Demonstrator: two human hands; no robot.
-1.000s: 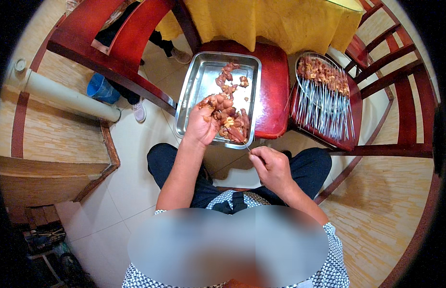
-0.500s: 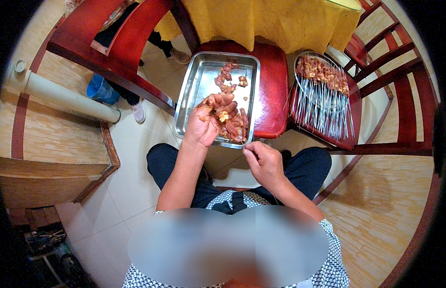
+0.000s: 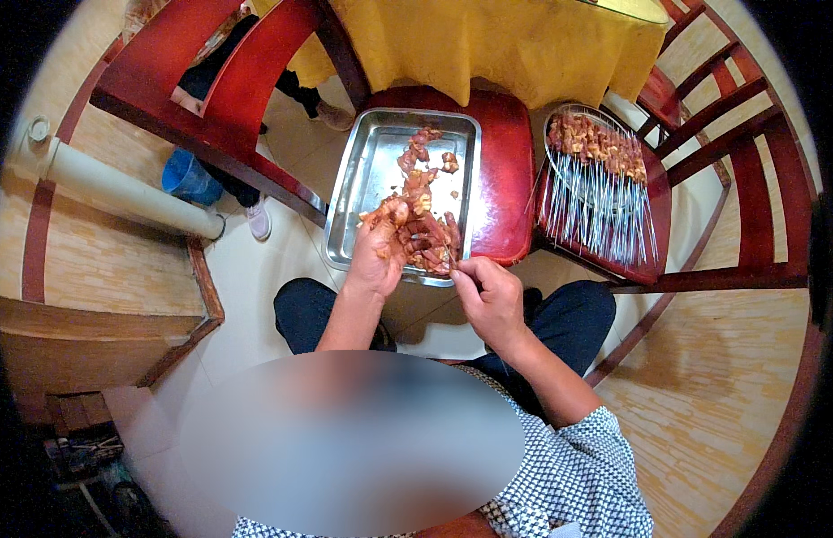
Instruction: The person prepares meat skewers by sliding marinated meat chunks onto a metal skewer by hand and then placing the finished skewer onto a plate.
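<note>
A shallow steel tray (image 3: pixel 342 188) on a red chair seat holds pieces of raw marinated meat (image 3: pixel 430 240), heaped mainly at its near right side. Over the tray's near left part is my left hand (image 3: pixel 378 255), its sauce-smeared fingers curled around a piece of meat (image 3: pixel 391 212). At the tray's near right corner my right hand (image 3: pixel 493 300) pinches a thin skewer (image 3: pixel 452 257) between thumb and forefinger. Its tip points toward the heaped meat; whether it pierces any piece I cannot tell.
Right of the tray, a second chair bears a round platter (image 3: pixel 550 143) stacked with several loaded meat skewers (image 3: pixel 600 148), handles toward me. A yellow tablecloth (image 3: pixel 488 54) hangs behind. At left are a chair back (image 3: pixel 210 157), a blue bucket (image 3: pixel 190 177), a pipe (image 3: pixel 129 193) and another person's legs.
My left hand has turned and lowered toward the meat, its fingers less raised. The right hand has moved slightly, still pinching the skewer. The view has shifted a little.
</note>
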